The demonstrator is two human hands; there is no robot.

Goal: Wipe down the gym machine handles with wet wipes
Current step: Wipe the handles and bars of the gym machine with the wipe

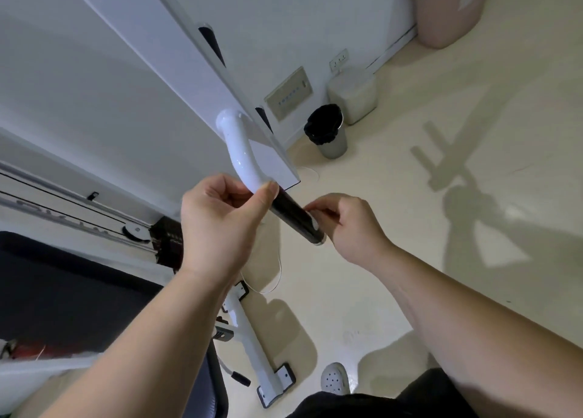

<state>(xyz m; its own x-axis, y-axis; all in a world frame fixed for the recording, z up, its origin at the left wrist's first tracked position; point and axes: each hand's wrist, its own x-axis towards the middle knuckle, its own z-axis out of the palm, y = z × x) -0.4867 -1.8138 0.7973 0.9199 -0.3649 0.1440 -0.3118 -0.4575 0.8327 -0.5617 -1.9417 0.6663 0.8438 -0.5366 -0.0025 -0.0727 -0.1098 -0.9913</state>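
Note:
The machine handle is a curved white tube (pixel 241 155) ending in a black grip (pixel 290 211), and it sticks out from a white upright toward me. My left hand (pixel 217 222) holds it where the white tube meets the black grip, fingers curled round and thumb on top. My right hand (pixel 350 228) pinches the far end of the black grip with curled fingertips. A small pale patch shows at those fingertips. I cannot tell whether it is a wipe, and no wipe is plainly visible.
A grey bin with a black liner (pixel 328 133) and a white container (pixel 353 94) stand by the wall. A pink bag (pixel 448 10) is at the top right. The machine's white base frame (pixel 252 338), black seat pad (pixel 63 291) and my white shoe (pixel 335 378) are below.

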